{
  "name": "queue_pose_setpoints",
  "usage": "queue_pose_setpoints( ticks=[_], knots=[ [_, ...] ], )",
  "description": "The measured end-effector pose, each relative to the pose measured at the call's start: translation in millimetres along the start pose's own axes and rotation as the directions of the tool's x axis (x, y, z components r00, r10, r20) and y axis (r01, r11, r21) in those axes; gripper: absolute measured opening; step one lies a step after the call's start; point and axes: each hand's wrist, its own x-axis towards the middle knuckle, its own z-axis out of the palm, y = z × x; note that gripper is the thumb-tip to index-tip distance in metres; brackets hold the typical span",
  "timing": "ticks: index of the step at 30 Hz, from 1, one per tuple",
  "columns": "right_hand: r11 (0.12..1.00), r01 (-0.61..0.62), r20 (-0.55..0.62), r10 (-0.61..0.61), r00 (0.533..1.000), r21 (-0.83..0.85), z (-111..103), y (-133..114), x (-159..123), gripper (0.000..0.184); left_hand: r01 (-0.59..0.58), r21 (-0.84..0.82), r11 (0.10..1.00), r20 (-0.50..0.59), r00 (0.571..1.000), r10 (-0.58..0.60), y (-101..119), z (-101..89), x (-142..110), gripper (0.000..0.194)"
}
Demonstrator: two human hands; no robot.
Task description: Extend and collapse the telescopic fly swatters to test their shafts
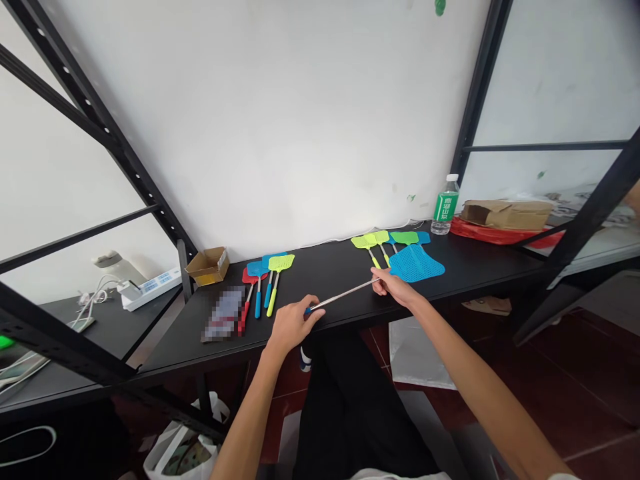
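Between my hands stretches a blue fly swatter (416,264) with a long, thin metal shaft. My left hand (294,323) is closed around its blue handle, most of which the fingers hide. Near the swatter's head, my right hand (393,285) pinches the shaft. Left of my left hand lies a group of short fly swatters: a yellow-green one (281,263), blue ones (257,269) and a red one (245,308). Behind my right hand, more swatters lie in a row, among them yellow-green ones (363,243), a green one (405,237) and blue ones partly covered.
The black table (327,267) stands against a white wall. A small cardboard box (207,267) is at its left end. A water bottle (445,207) and a larger cardboard box (507,215) on red plastic stand at the right. Black metal posts (483,87) frame both sides.
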Motion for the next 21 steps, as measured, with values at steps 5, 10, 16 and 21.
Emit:
queue_pose_setpoints(
  ticks=[5, 10, 16, 21],
  knots=[
    [1.0, -0.002, -0.012, 0.002, 1.0, 0.005, 0.1, 0.7, 0.5, 0.058, -0.027, 0.01, 1.0, -0.03, 0.999, 0.027, -1.2, 2.5, -0.9, 0.027],
    [1.0, -0.007, -0.015, 0.007, 1.0, -0.002, 1.0, -0.1, 0.0, 0.058, -0.082, -0.031, 0.996, -0.064, 0.995, 0.08, -4.2, 4.5, -0.5, 0.028],
    [1.0, -0.02, 0.004, 0.021, 1.0, -0.01, 1.1, -2.1, -0.8, 0.058, -0.062, -0.006, 0.998, -0.043, 0.997, 0.062, -5.7, 4.8, 0.6, 0.043],
    [1.0, 0.002, -0.011, -0.001, 1.0, 0.025, 0.0, 1.0, 0.4, 0.058, -0.044, -0.006, 0.999, -0.035, 0.998, 0.043, -3.3, 3.3, 0.1, 0.035]
  ],
)
